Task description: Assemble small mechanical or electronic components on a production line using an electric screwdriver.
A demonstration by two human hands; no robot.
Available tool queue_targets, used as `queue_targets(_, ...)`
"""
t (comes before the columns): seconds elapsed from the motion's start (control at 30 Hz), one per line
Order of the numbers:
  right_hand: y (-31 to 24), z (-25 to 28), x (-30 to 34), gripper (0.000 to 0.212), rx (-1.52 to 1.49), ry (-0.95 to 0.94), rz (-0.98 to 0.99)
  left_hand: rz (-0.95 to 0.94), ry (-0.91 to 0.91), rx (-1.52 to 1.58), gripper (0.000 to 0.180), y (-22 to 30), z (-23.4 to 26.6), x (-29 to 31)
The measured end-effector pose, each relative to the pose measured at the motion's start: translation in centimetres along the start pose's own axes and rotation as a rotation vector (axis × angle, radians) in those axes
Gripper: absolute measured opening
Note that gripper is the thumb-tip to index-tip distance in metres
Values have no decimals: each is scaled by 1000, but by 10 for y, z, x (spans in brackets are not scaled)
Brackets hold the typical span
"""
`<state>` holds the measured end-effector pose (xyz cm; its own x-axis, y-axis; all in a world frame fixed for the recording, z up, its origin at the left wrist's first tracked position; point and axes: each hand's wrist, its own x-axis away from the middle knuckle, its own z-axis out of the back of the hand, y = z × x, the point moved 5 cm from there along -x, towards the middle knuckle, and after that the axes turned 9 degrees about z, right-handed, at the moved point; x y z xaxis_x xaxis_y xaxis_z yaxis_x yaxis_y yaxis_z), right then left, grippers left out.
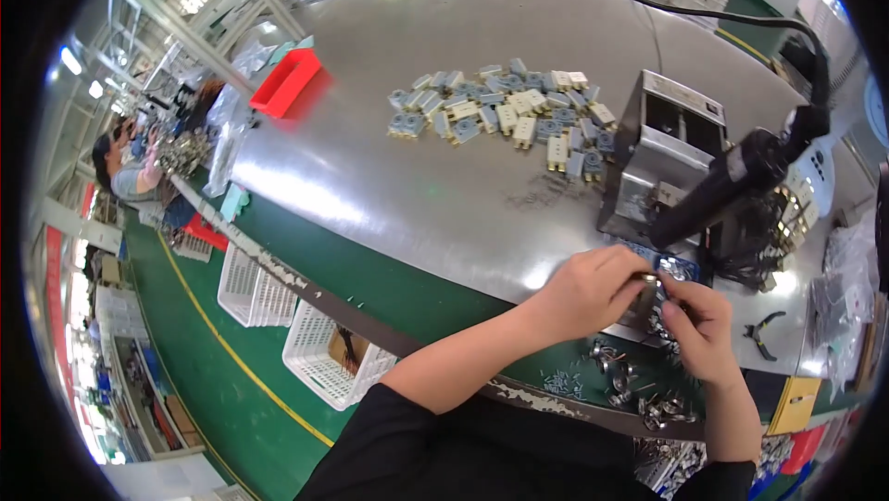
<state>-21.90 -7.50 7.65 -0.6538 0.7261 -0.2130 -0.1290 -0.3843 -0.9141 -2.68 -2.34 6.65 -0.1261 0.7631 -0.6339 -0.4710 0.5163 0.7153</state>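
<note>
Head view | small metal part (652, 278) is gripped narrowly between the fingertips of left hand (593, 290) and right hand (701, 327), its shape mostly hidden | part is held near the steel workbench's (370, 66) front edge, below black cylindrical tool (722, 191) | grey-and-cream blocks (523, 121) are heaped beyond | pliers (765, 335) are laid rightward.

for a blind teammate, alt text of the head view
Left hand and right hand hold a small metallic part at a metal workbench, near a black corded tool. Beyond lie grey-and-cream blocks and a red bin.
</note>
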Motion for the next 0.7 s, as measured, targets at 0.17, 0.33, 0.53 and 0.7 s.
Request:
queue_targets(0.17,-13,6,-8,28,76,-170,82,604,-616,586,27,-16,-19,21)
queue_targets(0.33,-20,9,-15,24,16,-183,132,1210,-609,1623,46,-16,-40,48)
queue_targets(0.53,-2,17,-14,24,-59,-226,73,1032,-523,1433,35,-12,-42,53)
queue_targets(0.7,-11,13,-17,22,-21,-214,249,1076,-520,1419,31,-14,-36,47)
